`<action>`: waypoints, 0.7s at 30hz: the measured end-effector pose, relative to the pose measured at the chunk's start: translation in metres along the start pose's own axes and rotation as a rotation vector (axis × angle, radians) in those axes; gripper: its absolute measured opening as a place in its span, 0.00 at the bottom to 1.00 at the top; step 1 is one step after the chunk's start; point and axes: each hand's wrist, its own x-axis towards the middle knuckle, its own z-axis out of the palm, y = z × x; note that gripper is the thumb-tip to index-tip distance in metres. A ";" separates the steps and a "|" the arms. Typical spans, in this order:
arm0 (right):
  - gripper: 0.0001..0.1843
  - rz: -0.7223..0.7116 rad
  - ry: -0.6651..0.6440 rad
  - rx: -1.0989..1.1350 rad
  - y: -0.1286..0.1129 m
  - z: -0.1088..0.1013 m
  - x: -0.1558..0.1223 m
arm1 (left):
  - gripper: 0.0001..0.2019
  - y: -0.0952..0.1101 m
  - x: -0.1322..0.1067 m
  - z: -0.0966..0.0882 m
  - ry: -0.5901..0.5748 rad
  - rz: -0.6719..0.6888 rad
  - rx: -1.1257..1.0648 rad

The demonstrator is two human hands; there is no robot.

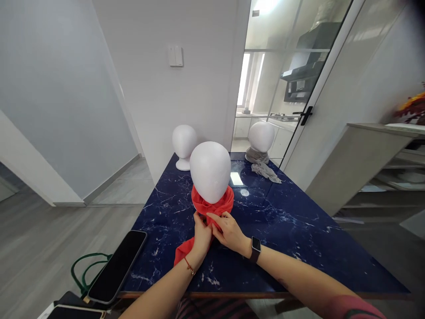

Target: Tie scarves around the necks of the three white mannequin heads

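Observation:
A white foam mannequin head [210, 170] stands on the dark blue marble table [292, 239] with a red scarf [212, 205] wrapped round its neck. My left hand [202, 235] and my right hand [229, 230] meet just below the neck, both with fingers pinched on the scarf's folds. A loose tail of the scarf [183, 252] trails toward me under my left wrist. My right wrist carries a dark watch [255, 249].
Two more white foam heads stand at the far end of the table, a bare one [183, 145] on the left and one [261, 138] on the right with a grey scarf [264, 167]. A phone [117, 266] overhangs the near left corner. A glass door [299, 88] is behind.

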 end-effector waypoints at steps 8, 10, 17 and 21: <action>0.12 0.273 -0.087 -0.226 0.027 0.012 0.009 | 0.23 0.037 0.015 -0.036 0.017 0.101 0.426; 0.09 0.322 -0.052 -0.251 0.031 0.010 0.008 | 0.19 0.046 0.021 -0.041 0.134 0.054 0.354; 0.06 0.294 -0.107 -0.326 0.030 0.010 0.005 | 0.08 0.070 -0.002 -0.024 0.156 -0.413 -0.051; 0.07 0.263 -0.173 -0.327 0.030 0.012 0.004 | 0.10 0.061 -0.013 0.008 -0.160 -0.485 -0.032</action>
